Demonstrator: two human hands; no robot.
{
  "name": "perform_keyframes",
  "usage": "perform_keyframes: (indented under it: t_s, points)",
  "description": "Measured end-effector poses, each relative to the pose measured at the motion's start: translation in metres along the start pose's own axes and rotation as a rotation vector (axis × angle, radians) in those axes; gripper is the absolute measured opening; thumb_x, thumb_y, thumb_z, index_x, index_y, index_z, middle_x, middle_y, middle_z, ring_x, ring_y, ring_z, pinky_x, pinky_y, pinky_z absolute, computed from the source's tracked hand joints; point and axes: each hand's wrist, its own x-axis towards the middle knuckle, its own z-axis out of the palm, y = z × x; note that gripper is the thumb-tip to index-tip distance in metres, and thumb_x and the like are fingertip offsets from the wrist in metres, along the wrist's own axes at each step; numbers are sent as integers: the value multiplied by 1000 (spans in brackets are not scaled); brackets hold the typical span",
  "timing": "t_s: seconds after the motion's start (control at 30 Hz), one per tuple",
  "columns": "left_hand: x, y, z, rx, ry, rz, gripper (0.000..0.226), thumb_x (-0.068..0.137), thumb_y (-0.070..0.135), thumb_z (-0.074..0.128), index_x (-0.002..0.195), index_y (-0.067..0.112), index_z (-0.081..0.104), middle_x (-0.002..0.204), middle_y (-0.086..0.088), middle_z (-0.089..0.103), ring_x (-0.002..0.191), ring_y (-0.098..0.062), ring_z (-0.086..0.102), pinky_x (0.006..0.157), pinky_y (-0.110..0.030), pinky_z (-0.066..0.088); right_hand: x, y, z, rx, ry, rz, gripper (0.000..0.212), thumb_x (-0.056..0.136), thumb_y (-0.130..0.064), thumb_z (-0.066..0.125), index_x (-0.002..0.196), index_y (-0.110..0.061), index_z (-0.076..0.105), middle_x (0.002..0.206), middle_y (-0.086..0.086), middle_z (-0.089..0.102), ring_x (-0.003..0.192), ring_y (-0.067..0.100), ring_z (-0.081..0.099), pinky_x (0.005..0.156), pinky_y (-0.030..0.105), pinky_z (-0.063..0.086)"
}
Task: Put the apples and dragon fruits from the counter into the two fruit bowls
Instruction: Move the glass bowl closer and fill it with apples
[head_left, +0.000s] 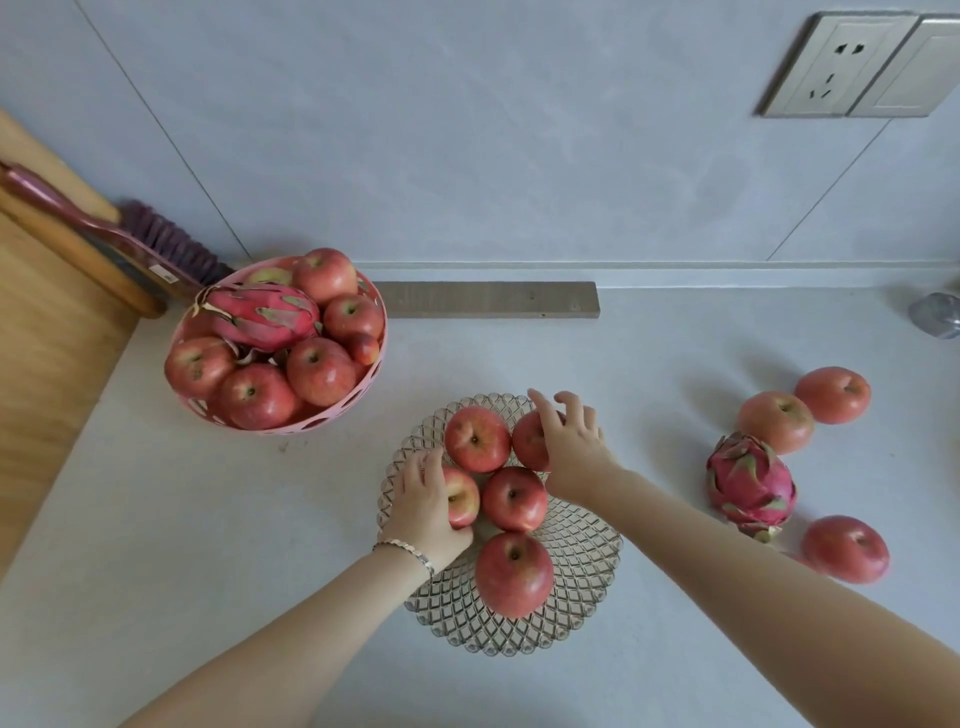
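Clear glass bowl (576, 587) at the middle of the pale counter (208, 519), taken here as the landmark, holding five apples. Left hand (423, 506) over the bowl's left rim, fingers curled and pressed close around the left apple (465, 496), thumb underneath at its near side; thin bracelet (408, 550) on that wrist. Right hand (569, 441) over the bowl's far right part, fingers spread and arched across the far right apple (527, 441), fingertips touching its top and far side; whether clamped firmly or merely resting, cannot tell. Between the two hands, the far middle apple (477, 439); just nearer than it, the centre apple (513, 499); at the bowl's near part, the largest-looking near apple (514, 574), untouched. Left of the glass bowl and farther back, a pink perforated bowl (332, 415) heaped with apples, one dragon fruit (260, 322) lying across the top. Right of the glass bowl, on bare counter, a second dragon fruit (750, 483); beyond it two loose apples (775, 421) side by side and touching, nearer than it one more apple (844, 548). Behind the glass bowl, against the wall, a flat grey strip (488, 300). Far left of the pink bowl, a brush (171, 241) leaning beside a wooden board (47, 338). High on the wall to the right, a socket plate (836, 65).
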Motion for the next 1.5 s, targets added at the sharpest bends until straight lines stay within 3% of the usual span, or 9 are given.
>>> perform_keyframes:
  t_s: [0.2, 0.73, 0.83, 0.9, 1.0, 1.17, 1.23, 1.37, 1.5]
  points:
    - [-4, -6, 1, -153, 86, 84, 74, 69, 17, 77, 131, 9, 38, 129, -6, 45, 124, -21, 39, 107, -27, 29, -7, 6, 7, 588, 54, 201, 74, 79, -21, 59, 142, -23, 21, 143, 5, 22, 135, 22, 15, 108, 40, 24]
    - [9, 10, -20, 219, -148, -5, 91, 77, 32, 63, 144, 12, 5, 151, -14, 11, 139, -30, 17, 113, -40, 21, -17, 18, -18, 504, 8, 116, 78, 76, -33, 68, 142, -27, 27, 146, 1, 30, 125, 22, 41, 99, 32, 37]
    - [3, 31, -31, 157, 2, 64, 78, 76, 23, 60, 142, 13, 20, 149, -13, 17, 136, -31, 23, 111, -42, 23, -46, 30, -36, 481, 202, 59, 61, 81, -31, 65, 135, -22, 39, 140, 2, 38, 104, 14, 50, 85, 23, 39]
    - [-4, 42, -36, 90, 56, 192, 58, 78, 19, 61, 132, 16, 40, 141, -8, 33, 126, -26, 37, 105, -36, 31, -70, 51, -43, 366, 236, 85, 51, 82, -32, 63, 129, -22, 46, 132, 2, 48, 109, 16, 51, 90, 27, 41]
    - [-13, 58, -38, 23, 38, 345, 31, 80, 15, 62, 111, 16, 60, 120, -1, 54, 110, -18, 50, 97, -29, 39, -112, 100, -46, 70, 75, 329, 46, 84, -31, 58, 128, -24, 47, 127, 5, 51, 116, 23, 48, 91, 35, 45]
    - [-21, 68, -30, 28, -4, 403, 20, 82, 14, 61, 101, 17, 64, 104, 5, 61, 87, -9, 52, 81, -17, 38, -158, 142, -12, -250, -87, 661, 56, 84, -24, 52, 136, -32, 31, 128, 6, 35, 114, 30, 41, 84, 36, 45]
    - [-22, 67, -27, 33, -52, 369, 19, 83, 15, 60, 101, 20, 63, 104, 6, 58, 74, -3, 47, 72, -12, 36, -162, 148, -1, -240, -60, 678, 63, 84, -23, 53, 139, -36, 26, 130, 6, 31, 114, 32, 41, 83, 37, 47]
    - [-29, 57, -21, 97, -184, 303, 24, 82, 27, 60, 106, 23, 59, 112, 5, 55, 96, -7, 50, 85, -19, 42, -165, 149, 1, -33, -36, 713, 77, 73, -24, 67, 139, -32, 27, 128, 7, 35, 113, 35, 44, 80, 37, 48]
    - [-41, 41, -8, 247, -254, 234, 59, 73, 54, 61, 122, 26, 46, 118, 3, 47, 109, -16, 48, 90, -35, 48, -171, 113, -3, 277, 186, 568, 79, 57, -40, 75, 125, -25, 39, 118, 1, 47, 100, 29, 54, 80, 34, 47]
